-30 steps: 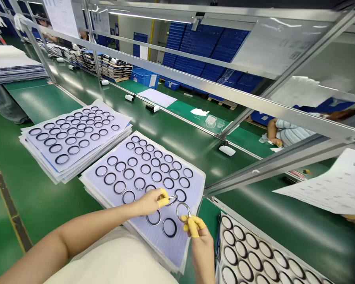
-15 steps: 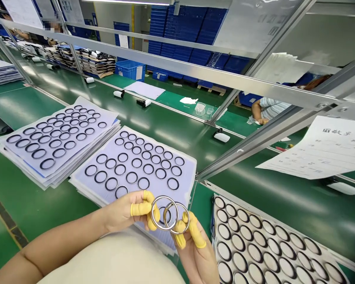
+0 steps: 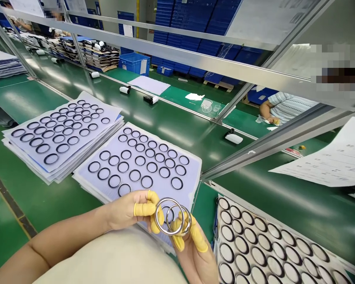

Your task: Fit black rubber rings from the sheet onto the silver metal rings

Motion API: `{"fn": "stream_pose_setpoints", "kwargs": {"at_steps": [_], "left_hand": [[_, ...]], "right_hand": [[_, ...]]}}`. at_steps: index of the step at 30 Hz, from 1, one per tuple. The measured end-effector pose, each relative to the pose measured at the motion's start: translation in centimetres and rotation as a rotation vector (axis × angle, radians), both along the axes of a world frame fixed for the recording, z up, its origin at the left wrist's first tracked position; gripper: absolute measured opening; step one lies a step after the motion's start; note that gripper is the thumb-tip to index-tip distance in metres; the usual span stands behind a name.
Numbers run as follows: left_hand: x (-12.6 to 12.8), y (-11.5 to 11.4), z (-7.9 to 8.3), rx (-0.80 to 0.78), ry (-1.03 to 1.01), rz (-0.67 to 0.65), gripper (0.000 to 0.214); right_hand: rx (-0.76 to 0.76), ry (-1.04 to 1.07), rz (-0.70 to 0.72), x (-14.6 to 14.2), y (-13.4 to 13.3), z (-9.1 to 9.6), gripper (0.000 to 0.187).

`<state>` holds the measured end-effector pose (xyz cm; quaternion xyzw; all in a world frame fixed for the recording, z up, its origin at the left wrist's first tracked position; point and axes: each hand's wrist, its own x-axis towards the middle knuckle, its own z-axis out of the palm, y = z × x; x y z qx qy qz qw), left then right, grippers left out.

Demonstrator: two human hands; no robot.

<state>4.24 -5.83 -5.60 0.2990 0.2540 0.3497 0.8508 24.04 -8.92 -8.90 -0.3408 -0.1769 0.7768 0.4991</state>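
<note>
- The left hand (image 3: 140, 211), its fingertips in yellow covers, pinches a metal ring (image 3: 169, 199) by its side, above the near part of the middle sheet stack (image 3: 182, 199).
- The right hand (image 3: 195, 246), covered likewise, grips at least one more ring (image 3: 190, 221) just beside it; in this view the two overlap.
- Open room: a bare patch on the middle stack toward its right edge, and a strip of green between that edge and the beige sheet (image 3: 218, 252) at lower right.
- The left stack (image 3: 87, 98) lies just beside the middle stack's left edge, with little room between them. Rings lie in uneven rows on both top sheets; the beige sheet is packed more closely.
- Past the stacks' far edges runs the glossy green worktop (image 3: 168, 126), wide and open up to a metal rail, where small black-and-white objects (image 3: 234, 138) sit spaced out.
- A slanting metal post (image 3: 251, 154) rises off the middle stack's far right corner; a printed paper (image 3: 322, 167) hangs to its right.
- Beyond: a blue bin (image 3: 133, 64), tall blue stacks (image 3: 189, 31), and a co-worker's striped sleeve (image 3: 292, 104).
- Hands and arms hide the middle stack's near edge. The beige sheet is cut off below. The number of rings in the right hand is unclear; the paper's print is too small to read.
</note>
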Motion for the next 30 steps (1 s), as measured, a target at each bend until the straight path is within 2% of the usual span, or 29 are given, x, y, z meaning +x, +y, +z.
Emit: {"fn": "stream_pose_setpoints", "kwargs": {"at_steps": [4,5,7,9,10,12,15,17,19,22,24,26,30], "left_hand": [[-0.3,0.2,-0.7,0.137,0.14,0.006,0.04],[-0.4,0.3,-1.1,0.204,0.219,0.013,0.038],[-0.8,1.0,-2.2,0.42,0.527,0.05,0.028],[-1.7,2.1,-3.7,0.648,0.935,0.124,0.018],[-2.3,2.7,-4.6,0.709,1.099,0.168,0.014],[-3.6,3.7,-6.6,0.736,1.266,0.212,0.009],[-4.9,4.6,-9.5,0.731,1.382,0.191,0.007],[-5.2,4.8,-11.0,0.719,1.422,0.182,0.009],[-5.1,4.8,-12.0,0.694,1.43,0.204,0.011],[-4.9,5.0,-12.4,0.64,1.366,0.276,0.015],[-5.0,5.1,-11.8,0.592,1.276,0.338,0.013],[-5.1,5.0,-10.6,0.531,1.148,0.398,0.009],[-5.4,3.7,-6.9,0.417,0.802,0.45,0.027]], "right_hand": [[0.015,-0.033,0.124,-0.6,0.2,-0.1,0.029],[0.023,-0.064,0.16,-0.7,0.4,-0.3,0.031],[0.111,-0.215,0.198,-0.9,1.3,-1.2,0.032],[0.305,-0.5,0.176,-1.2,2.9,-2.6,0.033],[0.416,-0.661,0.146,-1.5,3.9,-3.5,0.032],[0.539,-0.852,0.119,-2.1,6.1,-5.5,0.025],[0.638,-0.946,0.193,-3.5,8.7,-8.2,0.011],[0.691,-0.977,0.266,-4.4,9.6,-9.5,0.005],[0.721,-0.989,0.314,-5.3,10.0,-10.2,0.009],[0.713,-0.976,0.325,-6.0,10.2,-10.4,0.016],[0.663,-0.94,0.295,-6.0,10.2,-10.0,0.013],[0.575,-0.878,0.245,-5.6,10.0,-9.1,0.012],[0.345,-0.668,0.165,-4.0,8.4,-6.1,0.034]]}}
